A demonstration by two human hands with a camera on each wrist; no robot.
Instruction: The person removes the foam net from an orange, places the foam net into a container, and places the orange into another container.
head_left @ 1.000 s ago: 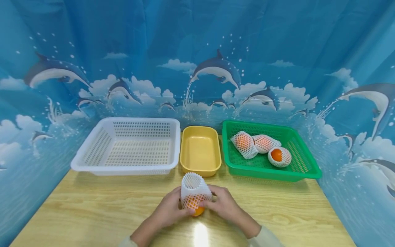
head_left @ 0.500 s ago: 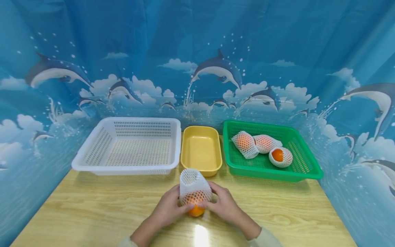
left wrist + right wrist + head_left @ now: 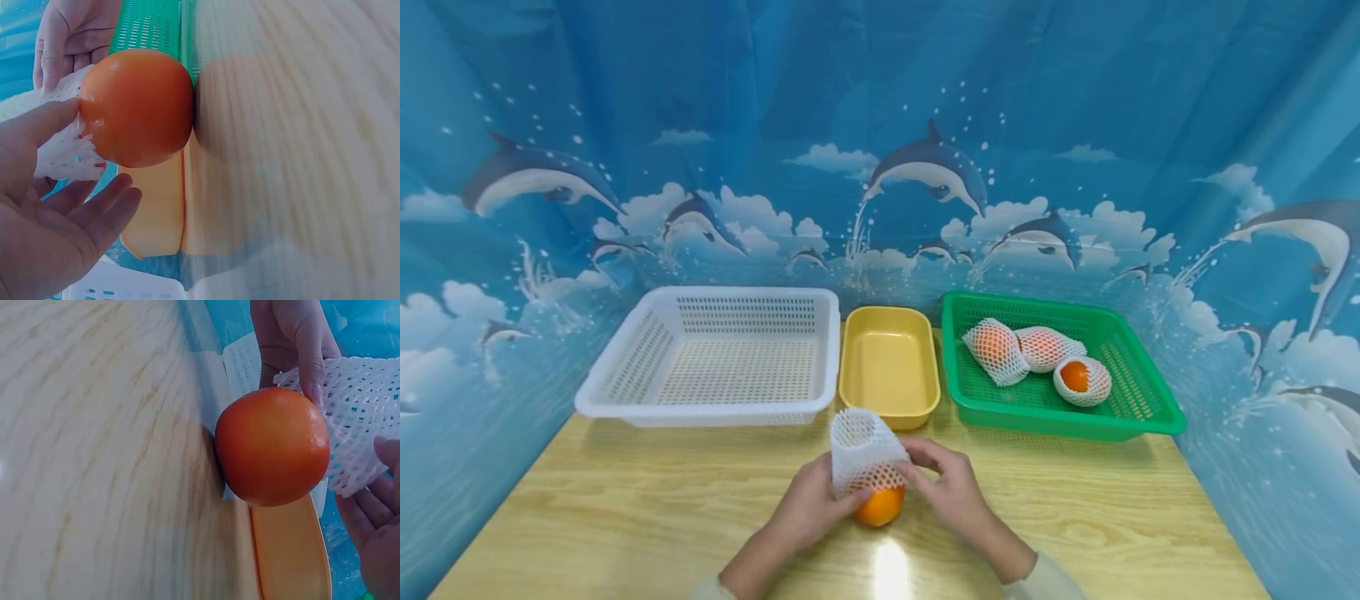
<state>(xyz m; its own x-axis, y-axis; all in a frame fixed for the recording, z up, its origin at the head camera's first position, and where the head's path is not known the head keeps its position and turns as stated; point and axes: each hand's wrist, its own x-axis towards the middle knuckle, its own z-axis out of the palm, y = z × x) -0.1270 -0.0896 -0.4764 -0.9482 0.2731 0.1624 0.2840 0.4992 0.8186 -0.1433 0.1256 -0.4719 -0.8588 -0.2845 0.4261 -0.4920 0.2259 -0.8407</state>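
Observation:
A smooth, round orange-coloured fruit (image 3: 881, 506) sits on the table in front of me, its far part inside a white foam net sleeve (image 3: 859, 454). My left hand (image 3: 811, 505) holds the sleeve from the left, with the thumb at the net's edge against the fruit (image 3: 139, 107). From the other side, my right hand (image 3: 951, 492) pinches the sleeve between thumb and fingers. The right wrist view shows the net (image 3: 362, 409) stretched away from the fruit's bare near part. The sleeve's far end gapes toward the yellow tray.
Behind the hands stand a white slotted basket (image 3: 700, 411) at left, a yellow tray (image 3: 889, 367) in the middle and a green basket (image 3: 1037, 423) at right. Several netted fruits (image 3: 995, 346) lie in the green basket. A blue dolphin curtain (image 3: 775, 125) hangs behind.
The foam sleeve has slid away from me and slightly left, baring more of the fruit. My right thumb has moved off the fruit's front and up onto the net.

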